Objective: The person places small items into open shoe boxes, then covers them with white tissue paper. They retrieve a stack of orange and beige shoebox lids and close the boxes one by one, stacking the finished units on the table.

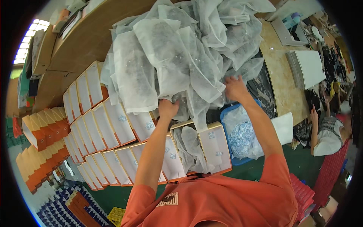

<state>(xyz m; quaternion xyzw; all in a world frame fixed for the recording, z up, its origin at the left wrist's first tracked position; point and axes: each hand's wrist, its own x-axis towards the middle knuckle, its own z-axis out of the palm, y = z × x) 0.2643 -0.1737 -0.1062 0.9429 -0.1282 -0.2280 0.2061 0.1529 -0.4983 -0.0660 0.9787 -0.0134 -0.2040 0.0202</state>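
Observation:
A large heap of translucent white fabric bags (pixel 170 56) with dark contents lies in front of me. My left hand (pixel 168 109) is at the heap's near edge, its fingers closed on a bag and partly hidden beneath it. At the right side of the heap, my right hand (pixel 235 89) has its fingers curled on the edge of another bag. Just below and between the hands stands an open shoe box (pixel 185 126) with a white fabric bag (pixel 191 145) inside. An open white-lined box (pixel 216 149) beside it holds small sachets.
Rows of open orange-edged boxes (pixel 102 126) extend left, with stacked boxes (pixel 41 128) beyond. Right of my boxes is a blue basket (pixel 236 162) holding a plastic bag of small sachets (pixel 242 134). A stack of white sheets (pixel 307 68) lies farther right, near another person (pixel 327 134).

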